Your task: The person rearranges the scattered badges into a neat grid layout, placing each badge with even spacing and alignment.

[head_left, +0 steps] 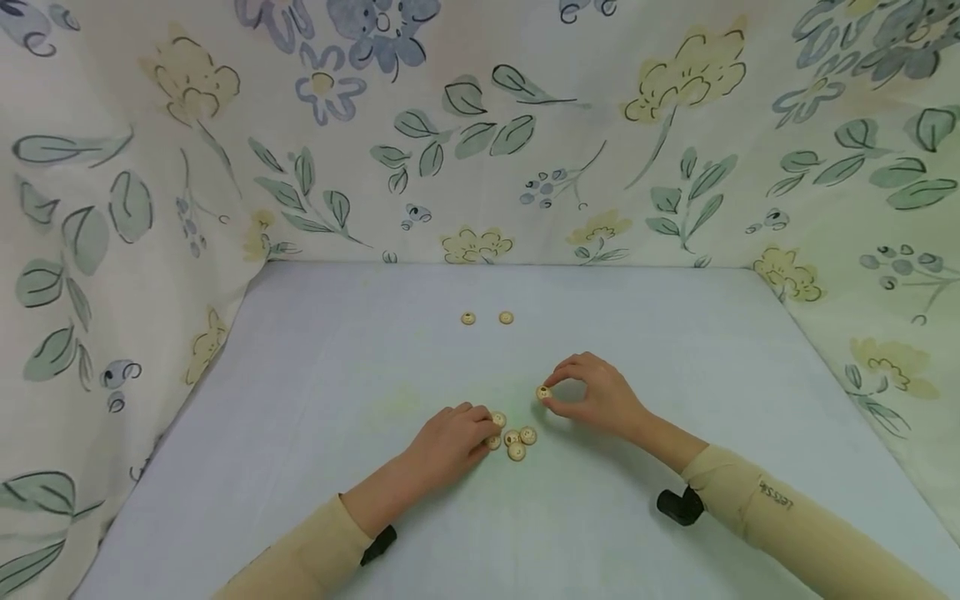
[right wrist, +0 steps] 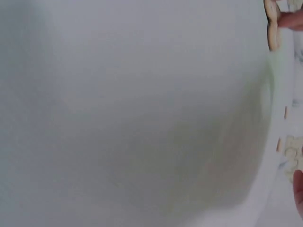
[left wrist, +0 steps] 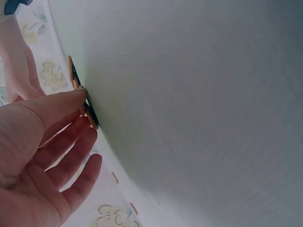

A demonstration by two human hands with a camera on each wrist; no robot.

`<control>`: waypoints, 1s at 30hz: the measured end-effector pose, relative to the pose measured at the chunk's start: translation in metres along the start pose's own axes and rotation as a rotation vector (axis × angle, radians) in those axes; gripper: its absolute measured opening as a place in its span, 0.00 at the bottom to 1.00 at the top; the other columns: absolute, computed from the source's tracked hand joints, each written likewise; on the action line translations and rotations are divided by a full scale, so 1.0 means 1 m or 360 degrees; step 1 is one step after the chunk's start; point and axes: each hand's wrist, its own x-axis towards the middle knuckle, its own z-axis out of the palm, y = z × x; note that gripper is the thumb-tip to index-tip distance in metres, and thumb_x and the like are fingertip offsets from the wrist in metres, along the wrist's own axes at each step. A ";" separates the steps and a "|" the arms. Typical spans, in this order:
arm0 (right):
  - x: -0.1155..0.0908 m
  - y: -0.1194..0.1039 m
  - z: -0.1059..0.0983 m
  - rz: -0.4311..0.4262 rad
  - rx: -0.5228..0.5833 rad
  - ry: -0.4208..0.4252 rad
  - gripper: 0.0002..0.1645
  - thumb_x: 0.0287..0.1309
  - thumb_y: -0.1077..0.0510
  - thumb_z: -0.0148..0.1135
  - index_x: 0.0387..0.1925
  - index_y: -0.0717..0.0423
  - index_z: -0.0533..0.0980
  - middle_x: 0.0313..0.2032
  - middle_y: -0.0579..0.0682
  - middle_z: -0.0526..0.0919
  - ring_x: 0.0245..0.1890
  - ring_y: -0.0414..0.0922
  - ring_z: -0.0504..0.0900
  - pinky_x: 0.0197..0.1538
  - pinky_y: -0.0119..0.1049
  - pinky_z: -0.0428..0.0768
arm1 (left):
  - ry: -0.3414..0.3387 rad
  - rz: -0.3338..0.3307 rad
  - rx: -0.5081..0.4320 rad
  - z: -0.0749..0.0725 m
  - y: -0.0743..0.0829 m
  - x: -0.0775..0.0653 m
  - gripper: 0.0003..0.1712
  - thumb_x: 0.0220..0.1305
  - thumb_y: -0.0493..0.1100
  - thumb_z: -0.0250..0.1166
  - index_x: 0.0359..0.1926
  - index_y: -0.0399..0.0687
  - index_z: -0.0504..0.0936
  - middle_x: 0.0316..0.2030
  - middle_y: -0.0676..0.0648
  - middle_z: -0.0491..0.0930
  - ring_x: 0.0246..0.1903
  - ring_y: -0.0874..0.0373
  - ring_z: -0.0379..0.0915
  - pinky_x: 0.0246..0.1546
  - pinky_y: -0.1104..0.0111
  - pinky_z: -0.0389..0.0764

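Between thumb and index finger, my right hand pinches a round wooden button, raised just over the table. My left hand is at a small cluster of like buttons, its thumb and index finger closed about one wooden button at the left side. Another button lies against the index fingertip. Three more, among them a button, lie touching to the right. In the left wrist view, the thumb reaches the buttons seen edge-on, and the other fingers are loosely bent. Only a fingertip of my right hand shows in the right wrist view.
Farther back on the white table lie two separate buttons, a left one and a right one. Floral cloth hangs around the back and sides. Dark wrist devices sit under both forearms.
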 end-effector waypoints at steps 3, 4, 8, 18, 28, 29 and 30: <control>0.010 0.007 -0.003 0.0043 -0.0027 -0.0011 0.09 0.47 0.48 0.76 0.32 0.43 0.85 0.37 0.39 0.82 0.44 0.41 0.77 0.47 0.44 0.77 | -0.0017 -0.0006 -0.0014 -0.001 -0.001 0.001 0.08 0.57 0.40 0.72 0.40 0.52 0.86 0.38 0.53 0.80 0.35 0.58 0.74 0.29 0.70 0.71; 0.013 0.010 -0.004 0.0050 -0.0039 -0.0007 0.10 0.47 0.48 0.76 0.32 0.43 0.86 0.37 0.39 0.82 0.44 0.42 0.77 0.47 0.45 0.76 | -0.0018 -0.0006 -0.0018 -0.001 -0.002 0.002 0.08 0.57 0.40 0.72 0.40 0.52 0.86 0.37 0.53 0.80 0.35 0.58 0.74 0.29 0.70 0.71; 0.029 0.020 -0.006 0.0068 -0.0091 0.0005 0.10 0.48 0.47 0.75 0.32 0.44 0.86 0.37 0.41 0.83 0.44 0.44 0.77 0.46 0.46 0.76 | -0.0024 0.0000 -0.0015 -0.002 -0.003 0.003 0.07 0.58 0.40 0.72 0.39 0.50 0.86 0.36 0.53 0.80 0.34 0.57 0.74 0.29 0.69 0.72; 0.070 0.046 -0.007 0.0142 -0.0187 -0.0040 0.12 0.51 0.45 0.73 0.34 0.46 0.86 0.42 0.46 0.82 0.49 0.48 0.76 0.49 0.49 0.76 | 0.0003 0.0019 0.0023 -0.002 -0.001 0.001 0.07 0.57 0.40 0.72 0.37 0.50 0.85 0.35 0.53 0.80 0.33 0.58 0.74 0.28 0.71 0.71; 0.092 0.066 -0.005 0.0180 -0.0209 -0.0114 0.13 0.52 0.48 0.73 0.36 0.52 0.85 0.42 0.50 0.82 0.49 0.51 0.76 0.51 0.49 0.75 | -0.0033 -0.0002 0.0050 0.000 0.000 0.000 0.06 0.59 0.42 0.71 0.38 0.53 0.85 0.36 0.54 0.80 0.34 0.59 0.73 0.28 0.72 0.69; 0.094 0.069 -0.004 0.0185 -0.0206 -0.0117 0.14 0.52 0.49 0.73 0.36 0.53 0.85 0.42 0.51 0.82 0.49 0.51 0.76 0.51 0.49 0.75 | -0.0027 0.0002 0.0057 0.000 0.001 0.000 0.05 0.59 0.42 0.71 0.37 0.53 0.85 0.36 0.54 0.80 0.34 0.59 0.73 0.28 0.72 0.69; 0.095 0.071 -0.003 0.0195 -0.0201 -0.0119 0.14 0.53 0.49 0.72 0.36 0.53 0.85 0.42 0.51 0.82 0.48 0.51 0.76 0.51 0.49 0.75 | -0.0025 0.0006 0.0068 0.000 0.001 0.000 0.05 0.59 0.42 0.71 0.37 0.53 0.85 0.36 0.55 0.80 0.34 0.59 0.73 0.28 0.72 0.69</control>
